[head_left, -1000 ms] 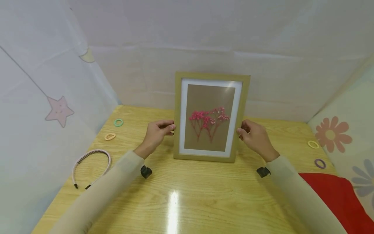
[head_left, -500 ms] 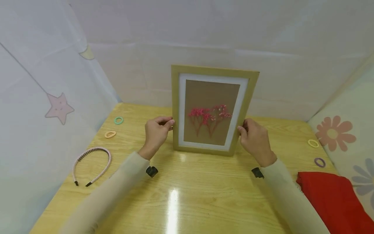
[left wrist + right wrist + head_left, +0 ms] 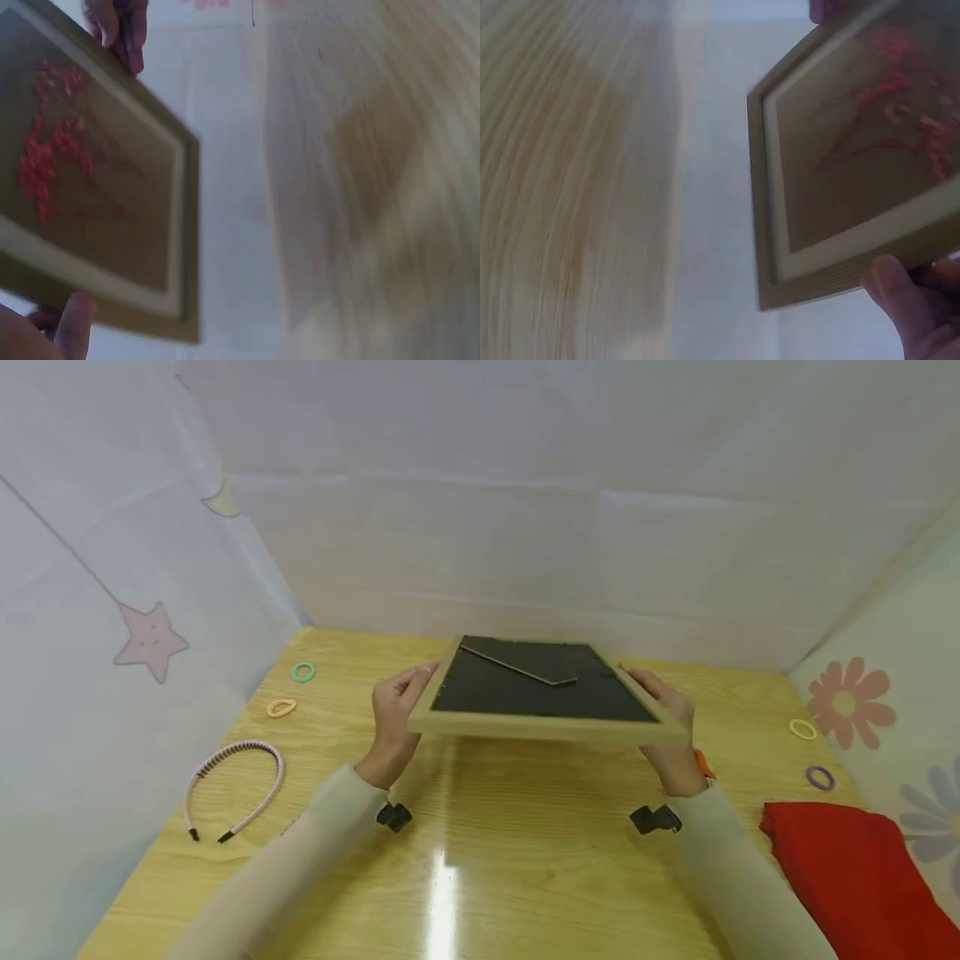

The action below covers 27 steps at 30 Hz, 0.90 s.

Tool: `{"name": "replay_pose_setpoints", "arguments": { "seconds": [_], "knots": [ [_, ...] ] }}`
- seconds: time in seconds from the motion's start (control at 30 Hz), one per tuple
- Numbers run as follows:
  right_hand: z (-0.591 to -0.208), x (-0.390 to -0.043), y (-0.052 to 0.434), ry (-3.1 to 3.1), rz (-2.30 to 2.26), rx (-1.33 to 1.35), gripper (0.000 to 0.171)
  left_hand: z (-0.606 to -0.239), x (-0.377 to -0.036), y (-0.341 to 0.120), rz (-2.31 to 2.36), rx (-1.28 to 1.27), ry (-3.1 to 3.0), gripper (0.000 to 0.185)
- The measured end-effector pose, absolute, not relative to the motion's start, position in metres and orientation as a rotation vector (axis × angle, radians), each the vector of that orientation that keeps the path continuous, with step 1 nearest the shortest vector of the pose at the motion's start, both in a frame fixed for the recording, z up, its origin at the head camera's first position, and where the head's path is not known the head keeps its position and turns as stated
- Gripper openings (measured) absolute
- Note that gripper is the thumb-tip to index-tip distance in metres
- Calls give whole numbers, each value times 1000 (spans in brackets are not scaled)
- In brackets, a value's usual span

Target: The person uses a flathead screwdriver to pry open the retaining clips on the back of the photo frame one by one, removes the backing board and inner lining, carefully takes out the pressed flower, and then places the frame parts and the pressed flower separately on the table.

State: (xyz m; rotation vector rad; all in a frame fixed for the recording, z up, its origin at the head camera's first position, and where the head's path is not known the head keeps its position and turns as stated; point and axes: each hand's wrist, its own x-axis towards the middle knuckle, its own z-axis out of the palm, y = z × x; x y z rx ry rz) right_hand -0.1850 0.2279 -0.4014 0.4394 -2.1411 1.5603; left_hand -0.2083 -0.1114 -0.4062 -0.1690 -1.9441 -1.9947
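Note:
Between both hands a wooden picture frame is held above the table, tipped so its black back with a thin stand leg faces up in the head view. The left hand grips the left edge; the right hand grips the right edge. From below, the left wrist view shows the picture frame with its pink flower picture, the left thumb on the border. In the right wrist view the right thumb presses the border of the picture frame.
On the wooden table, a pink headband, a green hair tie and a peach hair tie lie left. A yellow hair tie, a purple hair tie and red cloth lie right. White curtains surround the table.
The picture frame has been lifted off the table and its top tipped toward the wearer, so its black back shows instead of the flower picture. Both hands keep hold of its sides.

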Motion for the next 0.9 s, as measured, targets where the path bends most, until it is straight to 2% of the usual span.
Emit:
{"name": "replay_pose_setpoints", "arguments": {
  "seconds": [0.07, 0.1, 0.23, 0.3, 0.53, 0.9],
  "knots": [
    [-395, -184, 228, -2160, 1797, 367, 39, -405, -206, -111, -2055, -131, -1914, 31],
    [-392, -184, 228, -2273, 1703, 291, 40, -404, -206, -112, -2067, -115, -1922, 31],
    [-383, -181, 226, -2361, 2002, 92, 52, -407, -201, -114, -2024, -73, -2034, 29],
    [-381, -179, 224, -2336, 2053, 44, 54, -409, -198, -114, -2032, -62, -2076, 35],
    [-384, -168, 228, -2324, 2013, 12, 55, -420, -184, -109, -2069, 45, -2143, 35],
    [-425, -151, 236, -2490, 1976, -123, 56, -441, -166, -107, -1972, 156, -2367, 33]
  ]
}}
